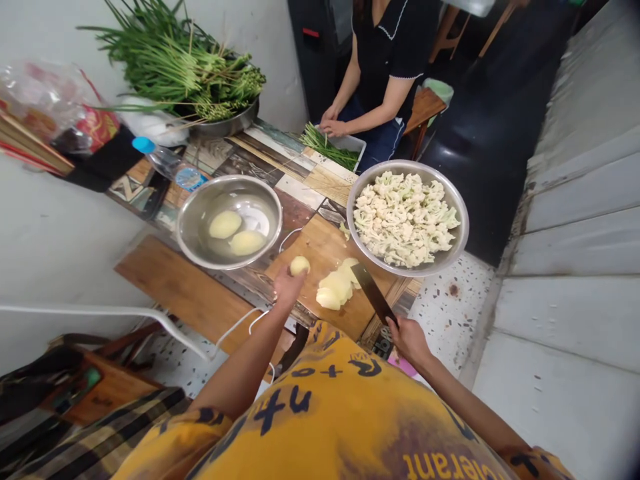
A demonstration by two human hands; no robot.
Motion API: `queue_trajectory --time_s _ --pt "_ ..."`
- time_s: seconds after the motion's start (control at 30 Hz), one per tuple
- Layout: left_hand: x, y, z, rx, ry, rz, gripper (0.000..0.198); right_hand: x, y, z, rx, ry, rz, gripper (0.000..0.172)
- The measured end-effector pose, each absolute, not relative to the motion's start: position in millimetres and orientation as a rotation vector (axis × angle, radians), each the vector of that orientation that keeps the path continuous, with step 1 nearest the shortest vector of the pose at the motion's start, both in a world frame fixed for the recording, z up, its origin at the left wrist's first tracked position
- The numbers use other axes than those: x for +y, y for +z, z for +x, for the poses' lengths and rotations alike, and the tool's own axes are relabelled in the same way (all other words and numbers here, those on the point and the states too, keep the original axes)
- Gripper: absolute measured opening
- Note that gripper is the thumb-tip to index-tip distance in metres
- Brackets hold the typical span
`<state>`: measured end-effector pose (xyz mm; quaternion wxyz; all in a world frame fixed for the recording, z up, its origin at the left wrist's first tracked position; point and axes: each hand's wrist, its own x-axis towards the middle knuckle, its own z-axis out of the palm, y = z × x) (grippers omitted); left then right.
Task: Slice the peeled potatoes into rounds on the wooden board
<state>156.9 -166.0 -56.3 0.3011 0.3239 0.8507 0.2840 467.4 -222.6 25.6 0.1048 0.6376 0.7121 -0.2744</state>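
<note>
My left hand (287,285) is closed around a peeled potato piece (300,265), held just above the wooden cutting board (320,250). My right hand (410,339) grips the handle of a dark knife (373,292), its blade resting against the pile of potato slices (337,285) on the board. A steel bowl (193,230) to the left holds water and two whole peeled potatoes (235,233).
A steel bowl (460,233) of cauliflower florets stands right of the board. Across the table another person's hands (331,122) handle green stalks over a white tray (353,141). A pan of greens (235,123), a water bottle (170,163) and bags sit far left.
</note>
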Motion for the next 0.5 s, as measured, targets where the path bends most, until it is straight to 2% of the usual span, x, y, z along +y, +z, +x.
queue_trajectory --time_s 0.13,0.23,0.33,0.4,0.5 --pt "-171.1 -45.5 152.5 2.342 0.712 0.953 0.055 -228.8 21.6 475.7 2.112 -0.763 1.904 0.034" --pt "-187.8 -29.2 150.8 2.327 0.707 1.312 0.074 -228.2 22.9 477.2 2.103 -0.775 1.917 0.036" --pt "-198.6 -21.6 156.4 1.864 0.557 1.697 0.090 -226.5 24.3 477.9 2.081 -0.786 1.922 0.037" --pt "-196.5 -24.0 164.5 1.606 0.442 1.763 0.094 -225.8 24.6 477.9 2.075 -0.791 1.924 0.037" --pt "-183.1 -31.3 178.2 1.467 0.406 1.748 0.095 -225.9 24.5 476.7 2.059 -0.814 1.915 0.039"
